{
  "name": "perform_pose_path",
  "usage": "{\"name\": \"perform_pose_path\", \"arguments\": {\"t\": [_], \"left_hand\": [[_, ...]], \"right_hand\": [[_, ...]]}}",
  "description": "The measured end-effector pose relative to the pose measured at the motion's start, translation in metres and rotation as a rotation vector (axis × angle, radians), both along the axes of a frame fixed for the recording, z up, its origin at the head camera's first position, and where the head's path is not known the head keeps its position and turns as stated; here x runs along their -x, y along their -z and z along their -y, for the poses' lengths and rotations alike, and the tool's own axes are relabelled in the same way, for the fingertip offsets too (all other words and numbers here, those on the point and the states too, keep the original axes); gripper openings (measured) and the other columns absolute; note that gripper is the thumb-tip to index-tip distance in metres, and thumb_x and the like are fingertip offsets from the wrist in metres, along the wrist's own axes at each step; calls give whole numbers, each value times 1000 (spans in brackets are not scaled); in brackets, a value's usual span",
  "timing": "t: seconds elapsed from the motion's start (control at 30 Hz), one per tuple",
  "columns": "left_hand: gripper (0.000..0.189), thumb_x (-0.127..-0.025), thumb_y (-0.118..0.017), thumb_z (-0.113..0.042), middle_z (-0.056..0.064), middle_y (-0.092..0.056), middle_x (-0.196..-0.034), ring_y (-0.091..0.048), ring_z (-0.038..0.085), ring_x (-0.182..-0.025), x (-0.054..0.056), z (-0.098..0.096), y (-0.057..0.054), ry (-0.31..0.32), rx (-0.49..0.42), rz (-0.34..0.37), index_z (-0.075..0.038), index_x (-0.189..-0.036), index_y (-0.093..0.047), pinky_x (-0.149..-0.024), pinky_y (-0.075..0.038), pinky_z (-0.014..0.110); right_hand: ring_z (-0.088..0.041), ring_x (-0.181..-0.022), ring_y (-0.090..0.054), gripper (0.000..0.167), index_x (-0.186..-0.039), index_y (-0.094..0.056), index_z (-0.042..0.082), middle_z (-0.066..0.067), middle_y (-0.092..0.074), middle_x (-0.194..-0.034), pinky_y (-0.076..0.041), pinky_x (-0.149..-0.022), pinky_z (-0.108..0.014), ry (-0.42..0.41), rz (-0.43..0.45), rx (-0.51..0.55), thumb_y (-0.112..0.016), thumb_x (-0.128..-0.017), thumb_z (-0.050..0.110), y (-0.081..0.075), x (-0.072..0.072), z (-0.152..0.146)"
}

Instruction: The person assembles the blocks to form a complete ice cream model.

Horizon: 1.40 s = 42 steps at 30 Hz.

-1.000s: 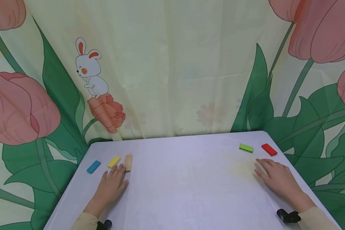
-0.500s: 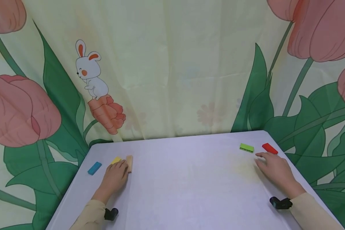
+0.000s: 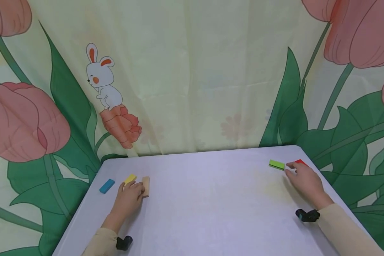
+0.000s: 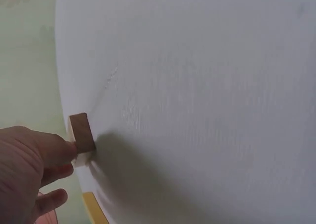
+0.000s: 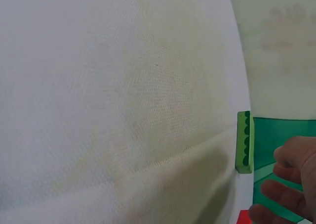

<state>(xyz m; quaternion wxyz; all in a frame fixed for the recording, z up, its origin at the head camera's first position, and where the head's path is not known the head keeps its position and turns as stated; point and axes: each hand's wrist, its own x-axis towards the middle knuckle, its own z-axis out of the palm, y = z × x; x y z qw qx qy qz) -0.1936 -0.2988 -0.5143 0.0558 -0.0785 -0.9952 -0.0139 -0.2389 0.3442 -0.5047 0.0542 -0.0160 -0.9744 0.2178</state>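
Note:
My left hand point(image 3: 128, 201) holds a plain wooden block point(image 3: 146, 188) near its close end, at the left of the table. In the left wrist view the thumb presses against the brown end of this wooden block point(image 4: 82, 132). Just beyond the knuckles lies a yellow block point(image 3: 131, 177), partly covered by the hand. My right hand point(image 3: 305, 183) hovers at the far right with fingers loosely bent and nothing in them. Its fingertips are close to a green block point(image 3: 276, 164) with a scalloped side point(image 5: 245, 142). Behind that hand a red block point(image 3: 301, 161) is mostly hidden.
A blue block point(image 3: 107, 186) lies near the left edge of the white table point(image 3: 204, 202). A curtain point(image 3: 192, 78) printed with tulips and a rabbit hangs right behind the table's far edge.
The left hand has gone from lying over the yellow block to gripping the wooden block, which has slid slightly nearer. The right hand has reached farther forward, covering more of the red block.

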Motion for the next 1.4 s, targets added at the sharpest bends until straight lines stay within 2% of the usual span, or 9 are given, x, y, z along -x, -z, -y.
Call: {"name": "perform_pose_path", "arguments": {"t": [0.13,0.37,0.53,0.77,0.97,1.1,1.27,1.33,1.4], "left_hand": [[10,-92,-76,-14,18,-65,-139,-50,45,-138,-12,-7,-3,13,10,-13,-13,-100,-72,-112,-26,77],[9,-92,-75,-10,21,-67,-135,-52,46,-137,-27,-21,-7,-3,-67,7,-13,-97,-69,-113,-20,79],[13,-92,-75,-8,21,-69,-131,-56,45,-133,-34,-30,-6,23,-83,-5,-16,-93,-65,-112,-20,80],[14,-90,-79,-10,17,-72,-127,-60,43,-130,-41,-43,-1,38,-76,1,-19,-92,-67,-113,-21,80],[16,-87,-82,-12,15,-75,-122,-67,36,-119,-45,-57,-3,58,-90,-22,-20,-90,-70,-113,-27,77],[13,-88,-81,-12,13,-76,-120,-70,33,-112,-49,-64,-6,70,-115,-18,-20,-88,-71,-109,-38,70],[13,-86,-83,-13,8,-79,-108,-72,27,-98,-52,-71,-9,122,-99,-63,-18,-86,-71,-92,-56,52],[14,-84,-85,-14,4,-79,-100,-72,24,-93,-52,-74,-9,143,-76,-75,-18,-85,-71,-85,-59,46],[14,-83,-85,-17,2,-79,-100,-71,23,-93,-53,-77,-8,147,-59,-73,-18,-87,-72,-84,-59,44]], "right_hand": [[-56,-125,-51,44,-136,-60,-4,-32,-60,-135,-45,-94,-71,7,10,9,-60,-102,24,1,6,1],[-56,-128,-48,44,-136,-59,-3,-35,-53,-139,-44,-96,-72,26,6,-2,-57,-101,23,3,13,6],[-58,-134,-40,50,-142,-52,-3,-38,-43,-146,-41,-99,-76,25,72,13,-58,-101,24,3,16,9],[-56,-127,-48,42,-134,-61,-4,-36,-53,-138,-47,-94,-71,52,97,11,-61,-100,21,6,17,14],[-55,-121,-53,40,-130,-64,-4,-35,-59,-132,-50,-90,-67,76,74,5,-64,-98,20,10,20,13],[-53,-116,-56,36,-125,-67,-2,-34,-62,-127,-52,-85,-64,79,41,-2,-66,-96,19,14,22,13],[-50,-109,-59,32,-119,-68,-2,-34,-64,-123,-53,-79,-60,82,16,0,-69,-94,18,17,25,15],[-49,-107,-59,31,-118,-68,-2,-33,-65,-122,-53,-78,-58,85,19,12,-70,-94,18,18,25,17],[-49,-107,-59,31,-118,-67,-2,-33,-65,-122,-53,-77,-57,88,25,22,-69,-94,18,19,25,18]]}}
